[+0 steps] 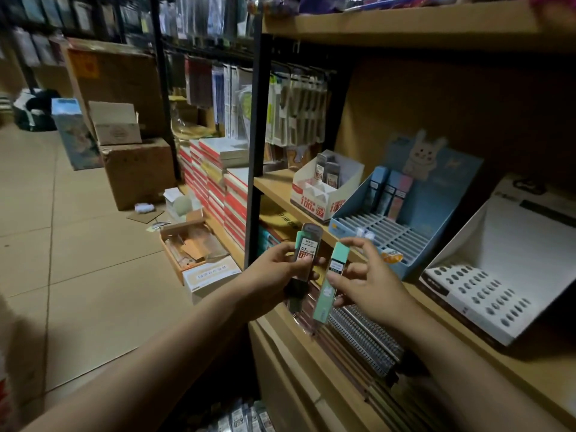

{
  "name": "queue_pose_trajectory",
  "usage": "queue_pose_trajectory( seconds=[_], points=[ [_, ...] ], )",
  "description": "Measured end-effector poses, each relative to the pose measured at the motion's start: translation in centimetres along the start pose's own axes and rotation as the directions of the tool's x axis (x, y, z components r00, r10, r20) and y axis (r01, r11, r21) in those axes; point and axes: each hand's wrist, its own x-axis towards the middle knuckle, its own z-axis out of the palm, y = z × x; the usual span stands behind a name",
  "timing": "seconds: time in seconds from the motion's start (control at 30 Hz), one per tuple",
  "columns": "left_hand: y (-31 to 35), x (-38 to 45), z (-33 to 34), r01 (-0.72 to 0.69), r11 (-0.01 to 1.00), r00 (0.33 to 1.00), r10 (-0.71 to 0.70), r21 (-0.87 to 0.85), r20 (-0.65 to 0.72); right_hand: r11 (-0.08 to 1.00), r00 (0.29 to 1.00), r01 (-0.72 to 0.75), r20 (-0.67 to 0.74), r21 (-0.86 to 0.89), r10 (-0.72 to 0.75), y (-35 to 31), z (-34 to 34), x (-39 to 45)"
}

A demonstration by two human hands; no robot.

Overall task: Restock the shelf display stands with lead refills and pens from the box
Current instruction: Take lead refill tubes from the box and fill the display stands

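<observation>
Lower end of dark lead refill case (304,260) covered by left hand (274,272). Second mint case (300,240) mostly hidden behind it. Print on white stand (314,202) too small to be read. Hanging packs (299,107) blurred. Top shelf (405,26) goods cut off by upper edge.

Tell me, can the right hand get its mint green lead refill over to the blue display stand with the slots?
Probably yes. The right hand pinches the mint green lead refill just in front of the blue display stand, whose front slots look bare, with nothing between them.
</observation>
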Motion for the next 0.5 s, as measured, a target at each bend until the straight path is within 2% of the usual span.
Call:
queue_pose_trajectory(
  seconds=[0.17, 0.4, 0.5],
  points=[
    [2.7, 0.7, -0.2, -0.065, 0.998, 0.998, 0.065, 0.009, 0.005, 0.996, 0.975, 0.080, -0.212, 0.025, -0.073, -3.0, -1.4, 1.4],
    [5.0, 1.3, -0.7, -0.148, 0.989, 0.989, 0.147, 0.030, 0.026, 0.908, 0.899, 0.234, -0.278, -0.348, -0.338, -11.1, -6.0, 5.6],
    [5.0, 1.9, -1.0, -0.159, 0.987, 0.987, 0.159, -0.001, -0.002, 0.797, 0.854, 0.182, -0.309, -0.576, -0.418, -12.2, -8.7, 6.7]
  ],
)
